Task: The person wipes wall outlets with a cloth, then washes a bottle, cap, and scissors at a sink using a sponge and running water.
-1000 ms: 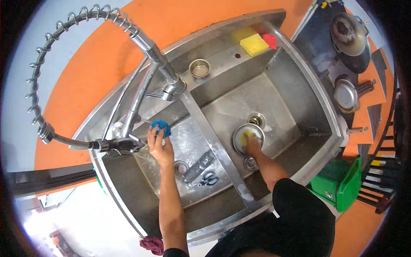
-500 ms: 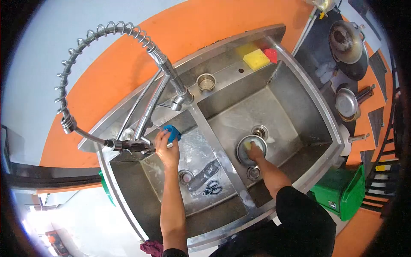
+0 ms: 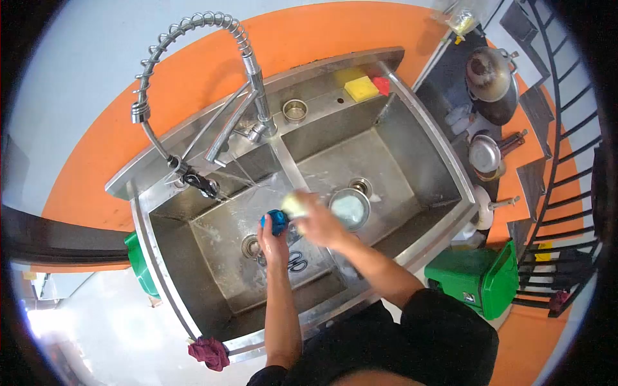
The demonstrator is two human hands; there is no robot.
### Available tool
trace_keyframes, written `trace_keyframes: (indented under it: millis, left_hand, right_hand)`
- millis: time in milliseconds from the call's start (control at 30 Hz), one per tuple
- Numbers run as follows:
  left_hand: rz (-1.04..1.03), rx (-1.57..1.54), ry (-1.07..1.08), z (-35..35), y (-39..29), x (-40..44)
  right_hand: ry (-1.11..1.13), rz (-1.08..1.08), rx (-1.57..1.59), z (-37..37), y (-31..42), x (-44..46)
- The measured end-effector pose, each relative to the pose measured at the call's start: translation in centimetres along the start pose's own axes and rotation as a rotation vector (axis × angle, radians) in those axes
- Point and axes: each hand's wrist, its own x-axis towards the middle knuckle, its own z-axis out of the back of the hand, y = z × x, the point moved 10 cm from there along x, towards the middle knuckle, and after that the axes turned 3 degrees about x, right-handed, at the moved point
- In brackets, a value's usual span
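Over the left basin, my left hand [image 3: 273,248] is closed around a small, shiny blue object [image 3: 275,222] whose kind I cannot make out. Close beside it on the right, my right hand [image 3: 318,222] grips a pale yellow sponge [image 3: 295,204], both blurred by motion. Whether the sponge touches the blue object is unclear. Below my hands, black-handled scissors [image 3: 297,262] lie on the basin floor, partly hidden. A round metal bowl [image 3: 349,209] with pale, sudsy liquid sits in the right basin beside its drain.
A coiled spring faucet [image 3: 261,103] rises behind the left basin; thin streaks of water show below its spout. On the back ledge are a metal strainer cup [image 3: 295,110] and a yellow sponge [image 3: 362,89]. A maroon cloth [image 3: 208,354] hangs at the front left corner. Green bins flank the sink.
My left hand has brought the blue object from the faucet toward the sink's middle. My right hand has left the bowl with the sponge and come over to it. The camera view has shifted.
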Motion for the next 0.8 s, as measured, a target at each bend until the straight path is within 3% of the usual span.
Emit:
trace_keyframes:
  millis: [33,67,100,167,267,367,400,500,533,633,667,800]
  left_hand:
    - [-0.025,0.0,0.034,-0.7,0.0,-0.6]
    - [-0.179,0.047,0.107,-0.2,0.1,-0.8]
    - [-0.086,-0.018,0.08,0.0,-0.1,-0.9]
    - [-0.147,0.191,0.004,0.1,-2.1,-2.7]
    - [-0.386,0.542,-0.059,1.9,-4.6,-3.4]
    - [-0.359,0.265,-0.082,3.4,-4.9,-3.9]
    - [-0.3,0.102,-0.182,2.4,-5.6,-5.7]
    - [-0.25,0.076,-0.129,3.9,-4.9,-6.0]
    - [-0.265,0.104,-0.132,4.4,-4.8,-6.3]
    - [-0.396,-0.018,-0.094,5.7,-5.6,-5.5]
    - [-0.422,-0.106,-0.152,5.6,-6.6,-6.0]
    - [-0.382,0.074,-0.151,5.4,-8.7,-6.3]
  right_hand:
    - [0.121,0.017,-0.112,-3.3,1.4,-0.1]
    - [0.18,-0.149,-0.131,-2.9,4.7,0.1]
    - [0.144,-0.115,-0.188,-4.0,4.7,0.1]
    - [0.124,-0.145,-0.215,-6.8,2.1,0.6]
    - [0.14,-0.362,-0.077,-9.5,-0.7,0.8]
    - [0.082,-0.156,-0.093,-10.6,2.3,-0.9]
    - [0.011,0.006,-0.118,-9.2,5.4,-1.4]
    - [0.146,0.147,-0.097,-9.4,7.1,-1.3]
    - [0.148,0.029,0.0,-9.4,6.4,-1.2]
    - [-0.151,-0.103,0.122,-9.2,3.5,-2.1]
    - [-0.321,-0.046,0.17,-7.0,5.1,-3.0]
    - [-0.018,0.108,-0.035,-8.3,9.4,-3.9]
